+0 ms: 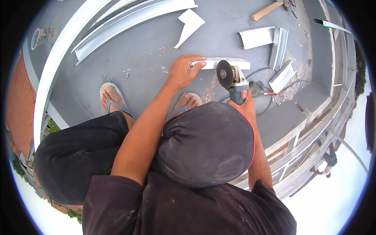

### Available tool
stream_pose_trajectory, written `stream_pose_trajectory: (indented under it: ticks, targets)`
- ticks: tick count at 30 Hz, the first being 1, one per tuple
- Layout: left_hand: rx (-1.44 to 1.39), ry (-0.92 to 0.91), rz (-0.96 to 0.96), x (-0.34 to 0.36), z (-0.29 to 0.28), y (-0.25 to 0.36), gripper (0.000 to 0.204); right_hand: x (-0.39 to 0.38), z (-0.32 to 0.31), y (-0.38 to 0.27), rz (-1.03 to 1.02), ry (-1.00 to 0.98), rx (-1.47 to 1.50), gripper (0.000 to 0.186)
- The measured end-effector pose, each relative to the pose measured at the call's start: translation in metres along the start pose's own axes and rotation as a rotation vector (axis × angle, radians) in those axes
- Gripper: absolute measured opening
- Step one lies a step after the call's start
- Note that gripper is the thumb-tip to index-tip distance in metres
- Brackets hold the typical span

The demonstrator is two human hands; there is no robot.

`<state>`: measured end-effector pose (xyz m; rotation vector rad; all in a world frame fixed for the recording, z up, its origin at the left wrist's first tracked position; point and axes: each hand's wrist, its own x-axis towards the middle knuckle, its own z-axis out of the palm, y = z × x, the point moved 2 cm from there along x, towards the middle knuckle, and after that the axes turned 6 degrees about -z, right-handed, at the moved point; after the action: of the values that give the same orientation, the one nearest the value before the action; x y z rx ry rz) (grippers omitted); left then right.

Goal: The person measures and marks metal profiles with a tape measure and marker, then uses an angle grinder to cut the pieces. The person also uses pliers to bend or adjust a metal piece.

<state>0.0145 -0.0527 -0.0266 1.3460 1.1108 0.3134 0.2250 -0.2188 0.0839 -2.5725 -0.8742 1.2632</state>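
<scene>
My right hand (243, 105) is wrapped round the body of an angle grinder (237, 91), partly hidden behind my knee. The grinder's dark disc (224, 74) meets the near side of a short silver metal channel (235, 62), and orange sparks (211, 89) spray down and to the left. More sparks show left of my wrist. My left hand (183, 71) grips the left end of this channel, thumb on the near side and fingers over the far side. The channel lies crosswise just beyond my right foot.
Offcuts of metal channel (256, 38) lie at the right, near a cable (270, 102) and rubble. A hammer (266, 11) rests at the far right. Long channels (129, 27) lie at the far left. A ledge (288, 127) and metal framing run along the right; another person (329, 160) is beyond.
</scene>
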Motion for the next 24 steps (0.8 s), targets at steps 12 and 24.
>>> stream_pose_trajectory:
  ticks: [12, 24]
  targets:
    - [0.063, 0.055, 0.066, 0.002, 0.003, -0.008, 0.036, -0.005, -0.006, -0.019, -0.121, 0.060, -0.030, 0.075]
    - [0.070, 0.072, 0.071, -0.001, 0.003, -0.006, 0.031, -0.001, -0.006, -0.042, -0.121, 0.069, -0.019, 0.060]
